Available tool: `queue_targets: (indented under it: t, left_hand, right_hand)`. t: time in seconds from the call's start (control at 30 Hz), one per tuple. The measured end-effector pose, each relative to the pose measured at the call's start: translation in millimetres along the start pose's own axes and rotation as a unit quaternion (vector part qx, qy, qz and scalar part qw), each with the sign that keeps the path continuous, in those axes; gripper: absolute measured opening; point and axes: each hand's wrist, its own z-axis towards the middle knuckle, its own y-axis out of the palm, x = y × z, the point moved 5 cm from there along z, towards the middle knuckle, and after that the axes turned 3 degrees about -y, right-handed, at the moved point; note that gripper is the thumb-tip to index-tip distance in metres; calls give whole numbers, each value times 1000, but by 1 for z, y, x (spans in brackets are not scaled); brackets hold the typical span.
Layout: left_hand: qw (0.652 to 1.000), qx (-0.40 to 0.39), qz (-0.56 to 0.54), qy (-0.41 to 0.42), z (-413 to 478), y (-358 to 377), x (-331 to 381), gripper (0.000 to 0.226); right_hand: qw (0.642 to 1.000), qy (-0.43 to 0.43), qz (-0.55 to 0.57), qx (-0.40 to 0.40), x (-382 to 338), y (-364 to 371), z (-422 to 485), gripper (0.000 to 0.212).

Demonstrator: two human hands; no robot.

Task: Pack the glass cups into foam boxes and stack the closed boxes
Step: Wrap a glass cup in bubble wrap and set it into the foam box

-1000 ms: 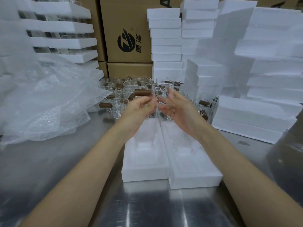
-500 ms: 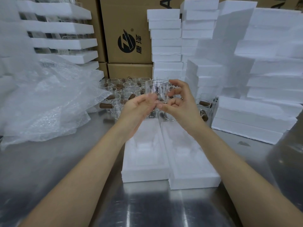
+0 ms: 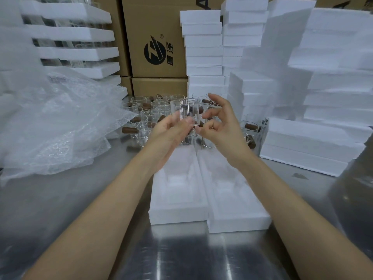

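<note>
Since a moment ago the glass cup has swung a little left between the hands, and the right forefinger has lifted clear. The stacks of foam boxes rise far right; whether they are filled I cannot tell. Near me the open foam box lies bare, and many loose cups wait behind it, so most packing looks undone. Raised over the box's far end, the cup sits in the left hand, fingers curled under its base; the right hand pinches its lower edge.
</note>
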Motion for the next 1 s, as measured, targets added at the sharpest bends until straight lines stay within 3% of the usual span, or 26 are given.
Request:
queue_targets:
  t: [0.07,0.13,0.23,0.43,0.87,1.0]
  left_hand:
    - [998,-2,-67,-10,2,-1,0,20]
    - [994,2,-108,-19,3,-1,1,8]
    - [991,-6,-129,-31,3,3,2,12]
    - [989,-3,-142,-37,2,4,3,31]
    - [997,19,-66,-31,-1,4,2,34]
    - [999,10,-28,-16,-5,1,16,33]
  right_hand:
    - [998,22,6,55,3,-9,2,68]
    - [994,54,22,94,7,-16,3,55]
    - [993,63,73,73,9,-10,2,30]
    - [990,-40,100,87,-6,-12,2,20]
    - [981,40,145,123,6,-15,2,12]
    - [955,77,243,151,10,-18,2,10]
